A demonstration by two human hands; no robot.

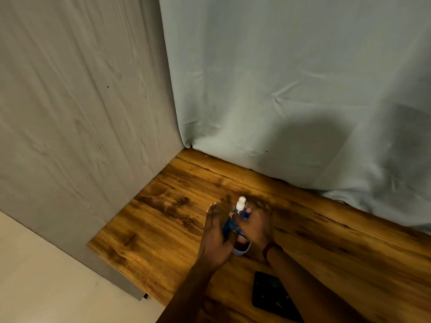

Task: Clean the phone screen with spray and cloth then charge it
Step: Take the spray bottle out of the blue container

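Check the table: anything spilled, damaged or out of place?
Nothing looks spilled or broken on the wooden table. One oddity: pale specks dot the dark phone screen at the bottom of the view; droplets or dirt, I cannot tell.

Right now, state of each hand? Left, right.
Left hand: open, fingers straight beside the spray bottle.
Right hand: fingers curled round the spray bottle, holding it.

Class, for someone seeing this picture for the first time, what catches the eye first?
Two hands meet mid-table: the right hand grips a blue spray bottle, the left hand open beside it. A dark phone lies nearer, on the wooden table.
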